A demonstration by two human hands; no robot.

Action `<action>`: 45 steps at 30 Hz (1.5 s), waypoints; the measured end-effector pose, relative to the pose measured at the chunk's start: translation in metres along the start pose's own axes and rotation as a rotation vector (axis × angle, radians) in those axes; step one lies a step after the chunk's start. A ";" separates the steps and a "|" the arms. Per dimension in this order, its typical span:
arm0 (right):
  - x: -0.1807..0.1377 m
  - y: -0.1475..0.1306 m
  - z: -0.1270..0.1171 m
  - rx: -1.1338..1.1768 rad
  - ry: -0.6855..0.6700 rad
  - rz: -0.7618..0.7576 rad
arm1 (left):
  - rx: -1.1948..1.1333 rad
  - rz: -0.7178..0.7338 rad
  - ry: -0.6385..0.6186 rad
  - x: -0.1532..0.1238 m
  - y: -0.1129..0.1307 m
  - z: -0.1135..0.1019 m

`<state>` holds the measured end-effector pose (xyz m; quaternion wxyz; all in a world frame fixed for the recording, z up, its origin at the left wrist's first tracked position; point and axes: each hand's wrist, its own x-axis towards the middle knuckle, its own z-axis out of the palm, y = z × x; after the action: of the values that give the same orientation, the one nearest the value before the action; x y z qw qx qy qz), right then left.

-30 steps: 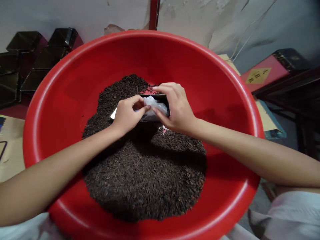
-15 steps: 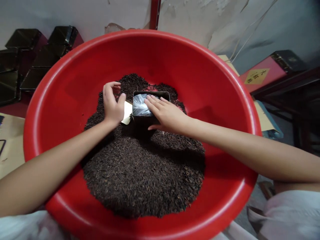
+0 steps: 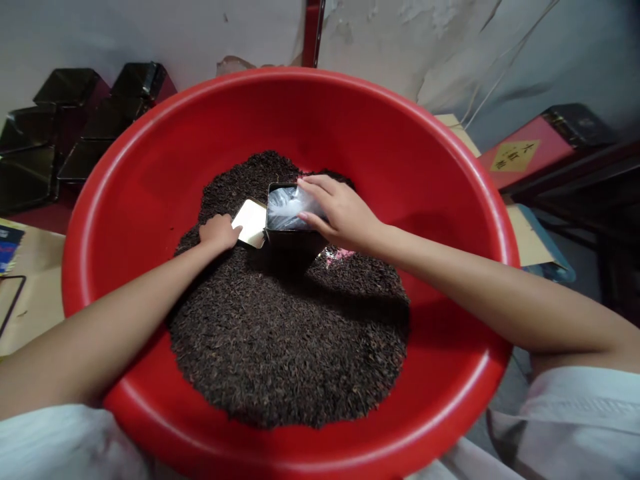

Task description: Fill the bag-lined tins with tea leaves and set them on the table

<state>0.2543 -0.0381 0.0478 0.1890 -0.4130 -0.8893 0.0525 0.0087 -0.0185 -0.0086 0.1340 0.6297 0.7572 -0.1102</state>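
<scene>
A dark rectangular tin (image 3: 295,248) stands in loose dark tea leaves (image 3: 290,333), its top uncovered. Inside its opening is a clear plastic bag (image 3: 284,208), folded over. My right hand (image 3: 347,212) reaches across the tin's right side, thumb and fingers closed about a bunched part of the bag. Just left of the tin, a lid with a shiny pale inner face (image 3: 251,222) lies tilted on the tea. My left hand (image 3: 219,232) grips its left edge, thumb on top; the other fingers are mostly hidden.
A wide red plastic basin (image 3: 113,220) surrounds the tea. Several dark-topped tins (image 3: 70,87) stand beyond its left rim. To the right a pink tin with a yellow label (image 3: 530,148) lies on its side. A wall is behind.
My left hand has come down from above the tea onto the lid and closed on its edge. My right hand has gone from lying flat on the bag to curling its fingers around it.
</scene>
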 end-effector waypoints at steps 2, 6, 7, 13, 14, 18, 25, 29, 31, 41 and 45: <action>0.002 0.003 -0.003 -0.027 0.082 0.022 | -0.030 -0.003 0.034 0.002 0.000 -0.011; 0.006 0.009 -0.011 -0.034 0.193 0.077 | -0.178 -0.050 0.270 0.000 0.001 -0.044; 0.007 0.010 -0.012 -0.028 0.209 0.100 | -0.205 -0.058 0.367 -0.003 0.003 -0.052; 0.011 0.007 -0.006 0.024 0.057 0.196 | -0.253 0.171 0.851 -0.026 0.015 -0.078; 0.010 0.006 -0.005 0.052 0.037 0.218 | -0.250 0.247 0.901 -0.029 0.017 -0.078; 0.008 0.006 0.007 0.148 0.171 0.441 | -0.206 0.607 1.059 -0.039 0.025 -0.067; 0.006 0.028 0.036 0.427 0.348 0.655 | -0.213 0.755 1.014 -0.040 0.028 -0.057; 0.007 0.033 0.033 0.485 0.236 0.587 | -0.113 0.732 0.935 -0.026 0.016 -0.060; 0.008 0.030 0.028 0.547 0.187 0.605 | -0.097 0.683 0.877 -0.017 0.010 -0.060; 0.008 0.025 0.024 0.813 -0.086 0.576 | -0.032 0.373 0.657 0.003 -0.007 -0.055; 0.006 0.025 0.023 0.420 0.104 0.456 | -0.162 0.450 0.786 -0.006 0.003 -0.060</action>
<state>0.2602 -0.0159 0.0224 0.2987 -0.5560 -0.7326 0.2549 0.0086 -0.0034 0.0498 -0.0939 0.7600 0.6011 0.2286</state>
